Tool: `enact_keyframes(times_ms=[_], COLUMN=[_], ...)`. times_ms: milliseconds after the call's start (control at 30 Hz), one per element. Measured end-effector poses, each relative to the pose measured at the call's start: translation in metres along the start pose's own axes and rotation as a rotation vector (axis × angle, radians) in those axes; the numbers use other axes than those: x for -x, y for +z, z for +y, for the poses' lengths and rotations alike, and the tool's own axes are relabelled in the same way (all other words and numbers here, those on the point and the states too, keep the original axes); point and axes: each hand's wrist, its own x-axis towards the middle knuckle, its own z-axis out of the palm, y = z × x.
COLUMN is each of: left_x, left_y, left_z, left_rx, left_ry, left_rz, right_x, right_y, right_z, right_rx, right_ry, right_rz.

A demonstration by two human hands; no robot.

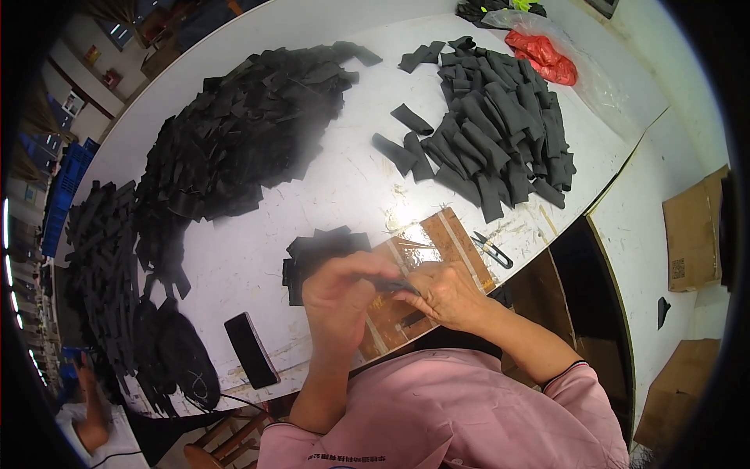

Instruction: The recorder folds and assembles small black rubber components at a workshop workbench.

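Note:
A dark grey fabric piece [388, 284] is held up between my two hands, over a brown wooden board [457, 242] with pale strips across it. My left hand [341, 291] has its fingers closed on the left end of the fabric. Gripping the right end with bent fingers is my right hand [449, 295]. Just beyond my left hand lies a small stack of black fabric pieces [320, 246], partly covered by that hand. A pair of thread snips [494, 252] rests on the table to the right of the board.
A large heap of flat black pieces [242, 125] covers the far left of the white table [351, 172]. Rolled dark grey fabric tubes [500, 125] are piled at the far right, near a red plastic bag [543, 57]. A phone [251, 350] lies left. Cardboard boxes [695, 230] stand right.

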Motion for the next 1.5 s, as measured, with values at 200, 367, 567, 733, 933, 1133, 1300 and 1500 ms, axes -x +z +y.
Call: enact_keyframes(times_ms=[200,367,567,733,933,1133,1300,1500], left_x=[-0.002,0.001,0.006,0.005,0.0,-0.01,-0.02,-0.029], left_y=[-0.006,-0.005,-0.002,-0.011,-0.053,-0.176,-0.16,-0.149], left_z=[-0.001,-0.001,0.001,-0.002,-0.008,-0.055,-0.05,-0.035], left_rx=[-0.316,-0.262,-0.243,-0.259,-0.731,-1.428,-1.528,-1.366], left_ry=[0.093,0.005,-0.003,-0.031,0.001,-0.216,-0.125,0.276], left_rz=[-0.094,0.012,0.031,0.028,0.389,0.548,0.293,0.311], right_x=[0.004,0.007,0.009,0.0,-0.039,-0.014,0.037,0.024], right_y=[0.003,0.012,0.014,0.007,-0.073,-0.038,0.002,0.033], right_z=[0.001,0.005,0.007,0.0,-0.01,0.033,-0.015,-0.039], right_rx=[0.042,-0.086,-0.139,-0.055,-0.513,-0.975,-0.94,-0.573], right_ry=[0.107,0.158,0.057,0.133,0.124,0.49,0.675,0.48], right_rz=[-0.065,-0.03,-0.027,-0.087,-0.049,0.252,-0.021,-0.291])
